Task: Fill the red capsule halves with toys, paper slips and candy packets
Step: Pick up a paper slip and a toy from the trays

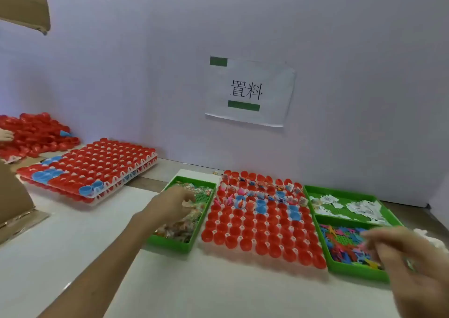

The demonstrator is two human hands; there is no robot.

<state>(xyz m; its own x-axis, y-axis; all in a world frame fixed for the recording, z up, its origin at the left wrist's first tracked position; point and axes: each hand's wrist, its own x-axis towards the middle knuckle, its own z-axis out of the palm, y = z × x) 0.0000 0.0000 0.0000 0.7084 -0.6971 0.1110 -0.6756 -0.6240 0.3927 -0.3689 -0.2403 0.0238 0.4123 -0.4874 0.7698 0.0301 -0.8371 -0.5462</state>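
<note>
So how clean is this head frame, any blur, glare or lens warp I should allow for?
Head view: the right hand is badly motion-smeared, its fingers ghosted over the toy tray; the left hand in the candy tray is softer-edged but readable. Lighting is even, with soft shadows and no strong glare. Wide-angle stretch skews the capsule grid and the frame edges.

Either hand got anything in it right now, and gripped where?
Left hand is down in the candy packets; fingers touch one, a firm hold is unclear. Right hand is blurred over the toys; cannot tell.
</note>
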